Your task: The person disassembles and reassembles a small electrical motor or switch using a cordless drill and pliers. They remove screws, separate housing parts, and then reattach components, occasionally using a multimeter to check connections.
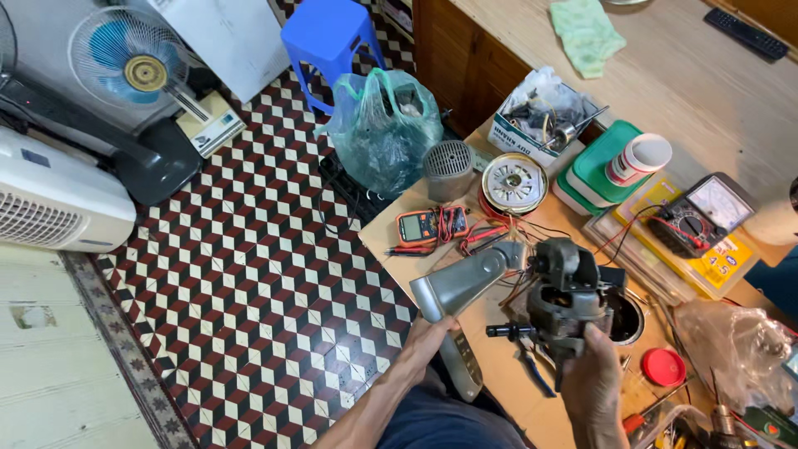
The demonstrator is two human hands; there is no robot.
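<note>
The table (499, 366) is crowded and the work happens at its near edge, above the tiled floor (249, 274). The biggest thing in hand is the grey neck (465, 281) of a fan, w/ the motor (565, 295) at its top end; both are lifted over the table, not resting.

The left hand (428, 337) has its fingers closed under the low end of the neck. The right hand (594, 370) grips the motor from below, fingers wrapped on it.

Risks, as I judge:
- The motor looks heavy and the joint to the neck may be loose. If it folds, the motor can fall on the table or floor.
- The thin wires (519, 287) between neck and motor can be pulled or torn if the two parts turn apart.
- The shaft (507, 331) sticks out to the left; it can knock the meter (431, 224) or bend if it hits the table.
- The red cap (663, 367) and small tools near the right hand can be swept off the edge.
</note>
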